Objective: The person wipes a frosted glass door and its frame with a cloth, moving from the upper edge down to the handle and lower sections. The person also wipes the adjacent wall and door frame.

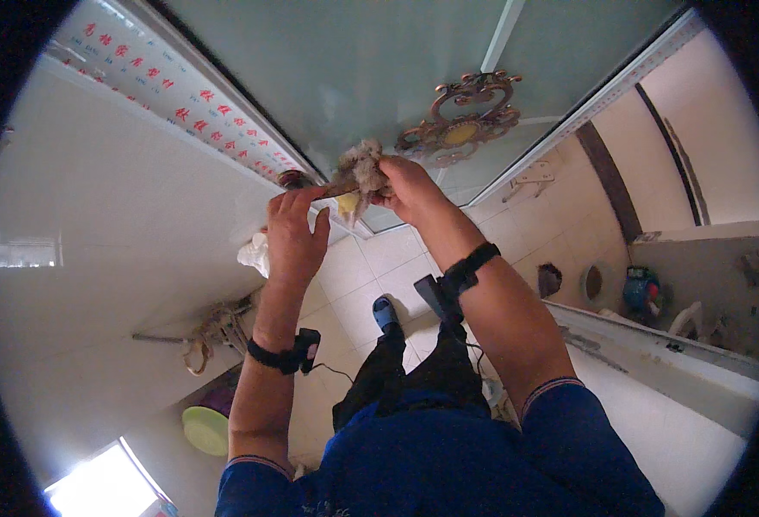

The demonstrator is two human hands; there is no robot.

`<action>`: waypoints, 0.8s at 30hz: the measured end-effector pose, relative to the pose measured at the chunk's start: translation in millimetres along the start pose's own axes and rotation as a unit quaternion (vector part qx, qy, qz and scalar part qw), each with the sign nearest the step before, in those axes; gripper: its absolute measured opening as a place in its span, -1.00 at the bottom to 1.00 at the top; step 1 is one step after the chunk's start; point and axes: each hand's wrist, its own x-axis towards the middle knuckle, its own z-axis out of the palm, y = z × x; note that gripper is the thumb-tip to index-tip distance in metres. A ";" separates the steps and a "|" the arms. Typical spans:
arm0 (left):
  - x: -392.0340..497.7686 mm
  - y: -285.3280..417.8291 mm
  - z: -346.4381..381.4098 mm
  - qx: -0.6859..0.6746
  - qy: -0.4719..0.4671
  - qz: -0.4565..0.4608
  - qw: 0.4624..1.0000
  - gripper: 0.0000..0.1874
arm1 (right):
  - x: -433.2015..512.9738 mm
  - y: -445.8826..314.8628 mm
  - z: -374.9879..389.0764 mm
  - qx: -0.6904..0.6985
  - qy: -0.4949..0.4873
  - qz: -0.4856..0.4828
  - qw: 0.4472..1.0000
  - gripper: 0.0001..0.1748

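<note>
A fluffy grey-brown bundle [365,169], perhaps a feather or fibre duster head, is gripped in my right hand [412,187] in front of a glass door [353,84]. A narrow brownish part runs from the bundle to the fingertips of my left hand [297,232], whose thumb stands apart; whether these fingers grip it cannot be told. Something yellow [348,205] shows just below the bundle. On the glass, up and to the right, is a copper-coloured scroll ornament [476,123] with a yellow oval centre.
A metal door frame [211,110] with printed film runs along the left. A white bag [257,253] is beside the left wrist. Farther down left are a wooden-looking rack [221,333] and a green basin [205,430]. A ledge [664,336] and several containers lie at right.
</note>
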 end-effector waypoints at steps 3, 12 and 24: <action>-3.2 2.2 2.5 -0.003 0.001 -0.009 1.000 -0.60 | 18.0 11.4 -7.5 0.026 -0.046 0.057 0.997 -0.64; 0.5 17.3 -5.5 0.000 -0.037 -0.007 0.999 -0.74 | 25.6 54.2 -29.9 0.099 0.072 0.090 0.988 -0.69; -2.1 35.8 -4.4 0.022 -0.027 -0.034 0.999 -0.84 | 18.3 -86.4 -250.9 -0.091 0.356 -0.161 0.916 -0.72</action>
